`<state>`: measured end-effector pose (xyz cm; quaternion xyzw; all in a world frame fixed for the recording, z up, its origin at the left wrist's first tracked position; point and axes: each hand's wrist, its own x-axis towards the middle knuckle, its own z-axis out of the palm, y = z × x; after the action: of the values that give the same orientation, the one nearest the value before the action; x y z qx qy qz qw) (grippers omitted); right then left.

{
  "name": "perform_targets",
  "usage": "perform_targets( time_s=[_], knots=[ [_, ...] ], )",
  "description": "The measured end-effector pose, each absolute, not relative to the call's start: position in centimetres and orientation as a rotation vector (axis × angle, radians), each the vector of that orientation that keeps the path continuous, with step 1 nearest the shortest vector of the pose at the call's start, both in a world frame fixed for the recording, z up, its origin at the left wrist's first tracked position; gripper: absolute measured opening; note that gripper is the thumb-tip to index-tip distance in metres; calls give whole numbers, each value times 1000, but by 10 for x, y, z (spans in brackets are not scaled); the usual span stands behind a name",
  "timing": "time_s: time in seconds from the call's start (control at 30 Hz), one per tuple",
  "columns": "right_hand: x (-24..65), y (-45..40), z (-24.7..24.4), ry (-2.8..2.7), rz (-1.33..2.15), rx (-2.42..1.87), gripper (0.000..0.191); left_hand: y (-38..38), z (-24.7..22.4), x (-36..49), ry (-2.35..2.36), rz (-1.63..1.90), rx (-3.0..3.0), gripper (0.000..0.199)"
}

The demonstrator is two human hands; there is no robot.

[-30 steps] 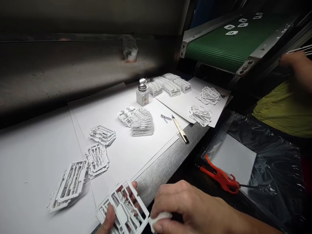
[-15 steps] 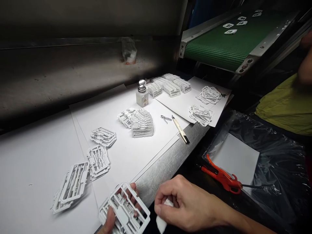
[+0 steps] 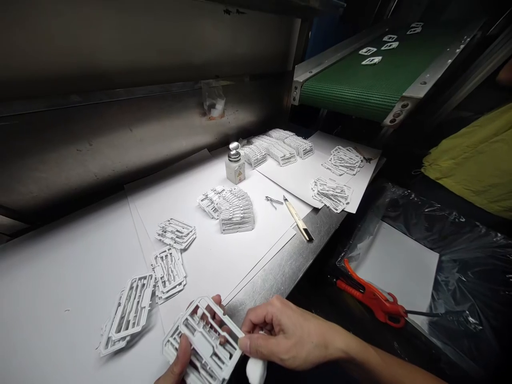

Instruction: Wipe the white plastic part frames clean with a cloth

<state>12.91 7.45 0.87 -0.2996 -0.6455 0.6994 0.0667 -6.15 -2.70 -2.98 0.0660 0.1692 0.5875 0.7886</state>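
My left hand (image 3: 179, 360) is closed around a small stack of white slotted plastic frames (image 3: 205, 344) at the bottom middle, thumb on the near side and fingertips showing behind. My right hand (image 3: 294, 335) is closed on a white wad of cloth or tissue (image 3: 256, 370), which hangs below its fingers. The right thumb and forefinger meet the right edge of the top frame; whether they pinch it I cannot tell. Left of my hands, loose piles of like frames (image 3: 132, 306) lie on white paper (image 3: 72, 266).
A pump bottle (image 3: 235, 168), small nippers (image 3: 274, 201) and a craft knife (image 3: 298, 220) lie mid-table. Fanned frames (image 3: 237, 210) sit nearby, with more rows behind. A green conveyor (image 3: 360, 88) carries several frames. Right stands a red air gun (image 3: 374, 298) on black plastic; a person's yellow-green garment (image 3: 472, 154) is beyond.
My right hand has moved left, from beside the stack to the edge of the top frame, with the wad still in it. The view has shifted slightly.
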Motion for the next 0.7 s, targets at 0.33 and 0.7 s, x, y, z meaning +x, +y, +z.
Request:
perform_targets(
  time_s=[0.33, 0.7],
  knots=[
    [113, 85, 0, -1920, 2061, -823, 24, 2, -10, -63, 933, 1604, -111, 40],
    [85, 97, -2, -1668, 2120, -734, 24, 42, 11, -81, 937, 1582, -126, 37]
  ],
)
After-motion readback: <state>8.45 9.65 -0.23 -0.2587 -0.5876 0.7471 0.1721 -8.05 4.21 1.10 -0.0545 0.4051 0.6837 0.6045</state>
